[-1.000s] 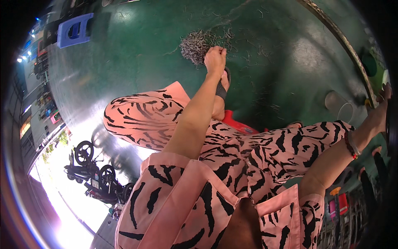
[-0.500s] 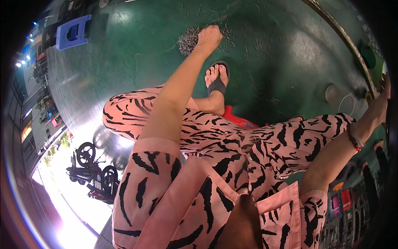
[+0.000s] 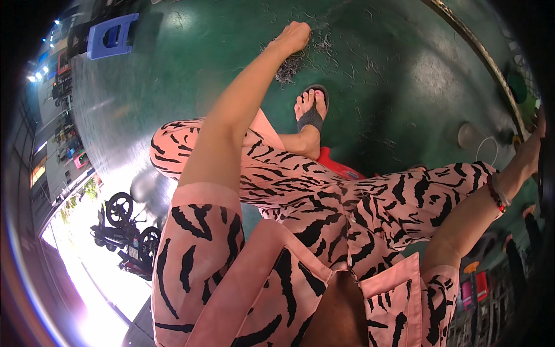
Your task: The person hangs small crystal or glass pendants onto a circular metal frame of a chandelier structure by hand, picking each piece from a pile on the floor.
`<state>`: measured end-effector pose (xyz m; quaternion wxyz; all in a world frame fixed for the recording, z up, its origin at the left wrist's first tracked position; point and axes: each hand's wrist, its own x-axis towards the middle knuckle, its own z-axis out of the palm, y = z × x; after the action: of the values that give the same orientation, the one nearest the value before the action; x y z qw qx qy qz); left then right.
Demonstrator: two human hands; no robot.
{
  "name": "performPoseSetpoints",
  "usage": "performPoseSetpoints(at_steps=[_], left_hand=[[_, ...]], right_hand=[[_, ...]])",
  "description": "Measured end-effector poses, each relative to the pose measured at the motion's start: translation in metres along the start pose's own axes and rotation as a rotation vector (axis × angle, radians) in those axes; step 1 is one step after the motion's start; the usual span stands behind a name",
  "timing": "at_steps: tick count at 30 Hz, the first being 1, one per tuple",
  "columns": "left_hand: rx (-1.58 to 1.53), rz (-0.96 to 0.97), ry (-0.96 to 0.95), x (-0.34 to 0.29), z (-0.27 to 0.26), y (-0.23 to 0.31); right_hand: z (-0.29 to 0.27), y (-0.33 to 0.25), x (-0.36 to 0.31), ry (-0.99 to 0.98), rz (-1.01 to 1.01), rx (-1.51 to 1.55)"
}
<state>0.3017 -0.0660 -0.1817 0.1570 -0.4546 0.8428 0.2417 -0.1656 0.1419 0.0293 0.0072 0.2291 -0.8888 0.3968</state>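
Observation:
My left hand (image 3: 293,37) reaches down to the green floor, its fingers curled closed. It is at a tangled pile of thin grey curly strips (image 3: 289,68), possibly metal. Part of the pile lies under my hand and wrist; whatever the fingers hold is hidden. Similar loose strips (image 3: 370,62) lie scattered to the right. At the far right edge, my right hand (image 3: 537,139) is beside the lower end of a long worn bar (image 3: 483,49). The dark rim hides most of its fingers, so its grip cannot be made out.
My sandalled foot (image 3: 310,113) stands just nearer than the pile. A red object (image 3: 338,165) is partly under my legs. A translucent bucket (image 3: 469,136) with a wire handle sits at the right. Further off are a blue plastic stool (image 3: 113,37) and motorbikes (image 3: 130,234).
My left hand has moved over the pile, with strips now showing below the wrist and more spread to the right. The view has shifted slightly. My right arm stays nearly as it was.

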Motion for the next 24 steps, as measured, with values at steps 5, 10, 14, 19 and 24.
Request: performPoseSetpoints(at_steps=[5,10,14,19,24], left_hand=[[0.032,0.039,0.223,-0.002,-0.025,0.011],[-1.170,-0.097,0.760,-0.020,-0.042,0.105],[-0.779,0.069,0.514,-0.039,0.012,0.218],[-0.647,-0.110,0.237,-0.038,0.073,0.215],[-0.795,-0.193,0.302,-0.050,0.081,0.197]], right_hand=[[-0.007,0.004,-0.001,-0.044,0.013,-0.011],[-0.010,0.016,0.003,0.000,-0.193,0.014],[-0.016,0.010,-0.012,0.074,-0.177,0.057],[-0.001,0.003,-0.004,0.012,-0.194,0.140],[-0.003,0.002,-0.009,0.045,-0.168,0.081]])
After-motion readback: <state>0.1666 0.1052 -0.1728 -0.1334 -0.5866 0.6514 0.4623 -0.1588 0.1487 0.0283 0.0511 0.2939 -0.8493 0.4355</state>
